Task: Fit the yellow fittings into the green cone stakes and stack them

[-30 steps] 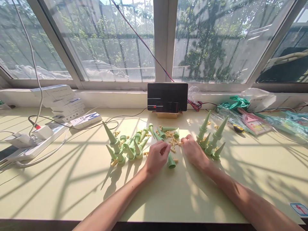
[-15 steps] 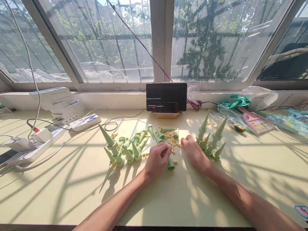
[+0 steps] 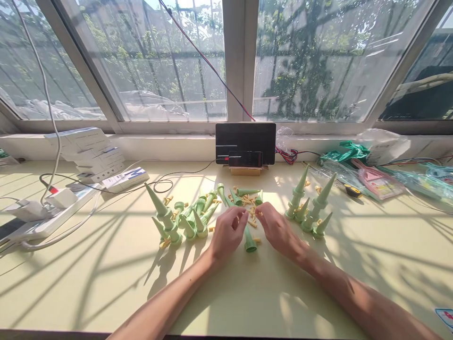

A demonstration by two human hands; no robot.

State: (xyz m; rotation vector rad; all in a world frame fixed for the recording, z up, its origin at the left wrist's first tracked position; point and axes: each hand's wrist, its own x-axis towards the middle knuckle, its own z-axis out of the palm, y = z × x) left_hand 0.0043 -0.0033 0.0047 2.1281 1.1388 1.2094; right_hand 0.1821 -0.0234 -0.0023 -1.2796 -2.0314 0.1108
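My left hand (image 3: 230, 230) is closed in a pinch just left of a heap of small yellow pegs (image 3: 252, 224); whatever its fingertips hold is hidden. Opposite it, my right hand (image 3: 278, 225) has thumb and fingers pressed together at the heap's right side, its contents too small to make out. Between my wrists lies a hollow green plastic spike (image 3: 250, 243), open end toward me, with a yellow peg by its side. Loose green spikes (image 3: 244, 191) lie behind the heap. To the left are more spikes (image 3: 201, 226), some upright.
Green spikes stand in stacks at the left (image 3: 164, 215) and right (image 3: 313, 212). A tablet (image 3: 245, 137) and phone rest on a stand at the back. White boxes (image 3: 85, 153) and a power strip (image 3: 67, 205) sit left; plastic bags (image 3: 382, 177) lie right.
My right hand has moved left and slightly toward me, closer to my left hand. My left hand has shifted slightly left, uncovering more of the spike between my wrists.
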